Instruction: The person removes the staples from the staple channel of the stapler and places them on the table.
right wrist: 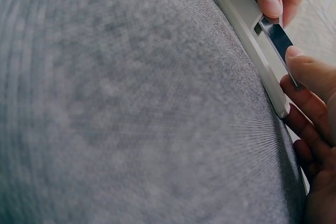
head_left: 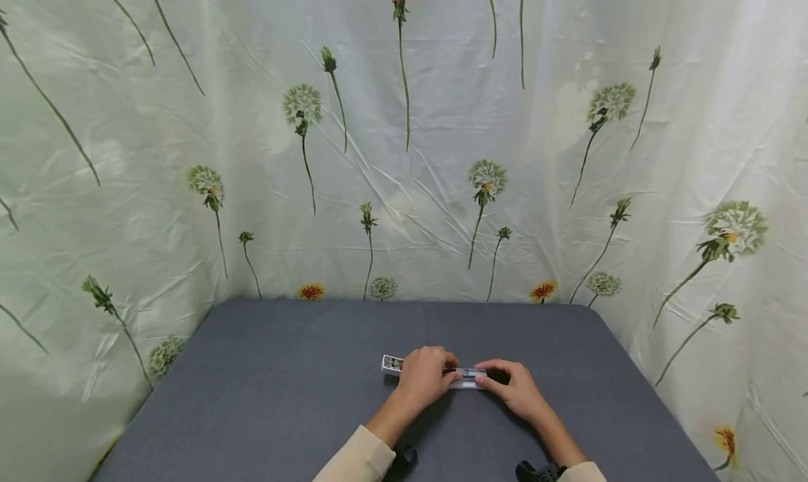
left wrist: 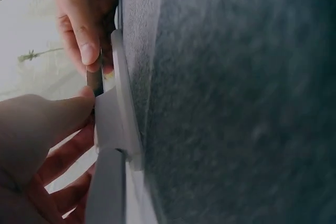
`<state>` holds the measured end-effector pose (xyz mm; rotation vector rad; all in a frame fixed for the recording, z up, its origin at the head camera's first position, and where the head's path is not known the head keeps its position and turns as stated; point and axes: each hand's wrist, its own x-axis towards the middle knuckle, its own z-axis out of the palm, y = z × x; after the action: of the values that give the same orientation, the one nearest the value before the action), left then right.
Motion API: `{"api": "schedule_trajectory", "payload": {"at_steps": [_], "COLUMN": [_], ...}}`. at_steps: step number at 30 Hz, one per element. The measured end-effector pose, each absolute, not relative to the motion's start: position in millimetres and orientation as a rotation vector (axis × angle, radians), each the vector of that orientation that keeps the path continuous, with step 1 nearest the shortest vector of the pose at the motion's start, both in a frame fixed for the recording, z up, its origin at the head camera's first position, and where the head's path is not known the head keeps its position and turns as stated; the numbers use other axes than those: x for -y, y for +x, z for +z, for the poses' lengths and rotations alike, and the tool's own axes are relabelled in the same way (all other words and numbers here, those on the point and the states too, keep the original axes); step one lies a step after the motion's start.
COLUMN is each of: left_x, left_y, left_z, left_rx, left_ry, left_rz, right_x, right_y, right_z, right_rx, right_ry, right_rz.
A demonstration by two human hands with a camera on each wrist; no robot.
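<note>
A pale grey-and-white stapler (head_left: 470, 384) lies opened out on the dark grey table, its upper arm (head_left: 393, 363) swung out to the left. My left hand (head_left: 424, 375) covers the stapler's middle and pinches its metal rail between thumb and fingers. At the rail's right end, my right hand (head_left: 514, 389) holds it between thumb and index finger. In the right wrist view the shiny metal rail (right wrist: 278, 38) runs between both hands, raised above the pale base (right wrist: 252, 51). Whether staples lie in the rail cannot be seen.
The dark grey cloth-covered table (head_left: 284, 384) stretches out on all sides of the stapler. Behind it and at both sides hangs a pale curtain (head_left: 429, 208) printed with dandelions. Dark wrist devices (head_left: 536, 472) show below both hands.
</note>
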<state>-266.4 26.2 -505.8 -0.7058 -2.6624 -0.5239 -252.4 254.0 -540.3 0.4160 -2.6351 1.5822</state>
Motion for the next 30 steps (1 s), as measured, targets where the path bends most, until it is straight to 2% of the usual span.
{"api": "schedule_trajectory", "payload": {"at_steps": [14, 30], "left_x": [-22, 0], "left_y": [-277, -282], "left_z": [-492, -491], "left_rx": [2.842, 2.818], "left_ry": [-0.870, -0.928], "left_rz": [-0.494, -0.775], "right_x": [-253, -252], "right_y": [-254, -251], "right_z": [-545, -540], "right_rx": [2.661, 2.634], "right_ry": [0.381, 0.407], "right_rz": [1.536, 1.569]}}
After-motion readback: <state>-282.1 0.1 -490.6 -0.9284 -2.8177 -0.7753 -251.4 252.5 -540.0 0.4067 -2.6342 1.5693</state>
